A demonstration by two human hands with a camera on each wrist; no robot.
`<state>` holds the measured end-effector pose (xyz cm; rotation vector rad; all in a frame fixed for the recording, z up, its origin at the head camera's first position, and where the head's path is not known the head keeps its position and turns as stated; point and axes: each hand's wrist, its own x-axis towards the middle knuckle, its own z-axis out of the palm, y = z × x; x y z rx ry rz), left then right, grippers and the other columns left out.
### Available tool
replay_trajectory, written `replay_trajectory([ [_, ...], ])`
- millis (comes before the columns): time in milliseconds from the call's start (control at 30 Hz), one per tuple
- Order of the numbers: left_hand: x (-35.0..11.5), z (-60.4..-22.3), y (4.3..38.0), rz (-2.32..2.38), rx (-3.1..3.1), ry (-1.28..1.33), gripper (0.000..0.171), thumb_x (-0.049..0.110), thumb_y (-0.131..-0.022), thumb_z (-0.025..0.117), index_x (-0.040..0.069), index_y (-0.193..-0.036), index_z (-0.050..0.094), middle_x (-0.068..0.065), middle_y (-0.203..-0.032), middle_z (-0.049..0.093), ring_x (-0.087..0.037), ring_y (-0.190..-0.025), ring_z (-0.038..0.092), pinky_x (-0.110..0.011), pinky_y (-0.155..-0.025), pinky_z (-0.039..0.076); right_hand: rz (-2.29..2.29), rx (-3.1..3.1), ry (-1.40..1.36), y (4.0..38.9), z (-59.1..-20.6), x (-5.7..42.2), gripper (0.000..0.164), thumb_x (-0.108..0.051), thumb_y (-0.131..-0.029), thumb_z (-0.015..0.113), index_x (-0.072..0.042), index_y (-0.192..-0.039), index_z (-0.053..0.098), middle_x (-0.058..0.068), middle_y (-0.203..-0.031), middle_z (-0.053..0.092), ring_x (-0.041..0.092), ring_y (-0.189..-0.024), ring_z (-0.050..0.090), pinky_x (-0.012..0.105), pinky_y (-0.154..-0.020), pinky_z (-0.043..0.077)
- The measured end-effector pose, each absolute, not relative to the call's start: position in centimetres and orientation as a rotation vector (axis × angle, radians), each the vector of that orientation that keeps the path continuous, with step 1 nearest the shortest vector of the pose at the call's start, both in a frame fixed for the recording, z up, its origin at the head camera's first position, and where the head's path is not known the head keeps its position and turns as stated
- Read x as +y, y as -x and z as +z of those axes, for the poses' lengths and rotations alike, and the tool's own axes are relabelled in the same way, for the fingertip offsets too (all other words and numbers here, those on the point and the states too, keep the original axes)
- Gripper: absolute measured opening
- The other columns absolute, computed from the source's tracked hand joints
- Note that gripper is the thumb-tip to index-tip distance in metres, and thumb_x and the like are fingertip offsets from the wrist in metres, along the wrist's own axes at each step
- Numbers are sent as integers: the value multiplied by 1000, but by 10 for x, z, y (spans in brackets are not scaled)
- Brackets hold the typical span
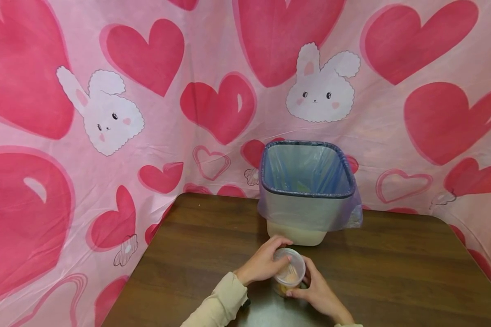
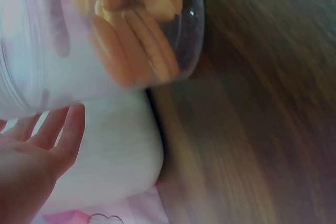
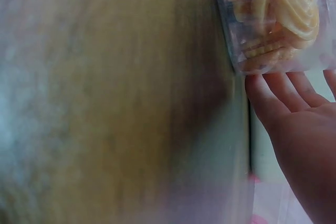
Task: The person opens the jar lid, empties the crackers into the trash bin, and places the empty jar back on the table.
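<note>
A clear plastic jar [image 1: 283, 289] with a round translucent lid [image 1: 293, 260] stands low over the table, before the bin. Pale golden cookies [image 3: 286, 11] lie in its lower part, also seen through the wall in the left wrist view. My left hand [image 1: 263, 261] grips the lid from the left, thumb on the near side and fingers towards the far side. Around the right side of the jar's body curls my right hand [image 1: 319, 293], its thumb at the front. Its fingertips press the jar wall in the right wrist view.
Just behind the jar stands a whitish bin [image 1: 298, 231], lined with a bluish translucent bag [image 1: 339, 213] folded over its rim. Brown wood-look table [image 1: 405, 272] extends to both sides. A pink cloth with hearts and rabbits [image 1: 212, 54] hangs behind and at the left.
</note>
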<state>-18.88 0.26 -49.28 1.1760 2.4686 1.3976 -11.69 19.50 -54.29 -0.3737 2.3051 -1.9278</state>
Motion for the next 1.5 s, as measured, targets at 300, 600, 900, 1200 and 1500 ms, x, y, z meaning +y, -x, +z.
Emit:
replay_trajectory([
  [300,8,-491,187,1240,2473,-1288,35,28,-95,61,16,-128,58,0,-125,61,-7,-114,56,-22,-96,46,-1929,2297,392,116,-543,195,85,-10,-76,80,-6,-143,29,24,-146,37,-3,-117,51,15,-97,43],
  [600,3,-491,186,1231,2467,-1254,40,31,-92,64,17,-129,56,1,-122,61,-5,-108,56,-20,-92,47,-1944,2305,375,116,-545,195,85,-9,-74,82,-7,-142,32,22,-143,41,-1,-116,52,15,-96,43],
  [900,-10,-494,183,1263,2437,-1176,53,40,-88,67,21,-135,51,2,-123,57,-7,-109,55,-23,-93,46,-1975,2278,392,115,-545,195,85,-8,-74,81,-5,-143,30,25,-141,41,1,-115,53,16,-94,45],
  [1200,-23,-500,181,1363,2345,-1128,60,36,-87,70,15,-139,47,-11,-124,53,-23,-111,56,-26,-94,50,-1949,2272,341,116,-544,196,85,-9,-75,81,-7,-143,29,24,-143,40,19,-124,51,15,-95,44],
  [1500,-32,-502,180,1382,2336,-1142,64,31,-84,74,17,-139,45,-8,-122,51,-17,-113,54,-28,-92,52,-1943,2305,318,116,-543,194,86,-9,-72,83,-6,-142,32,23,-140,44,16,-121,53,14,-95,43],
])
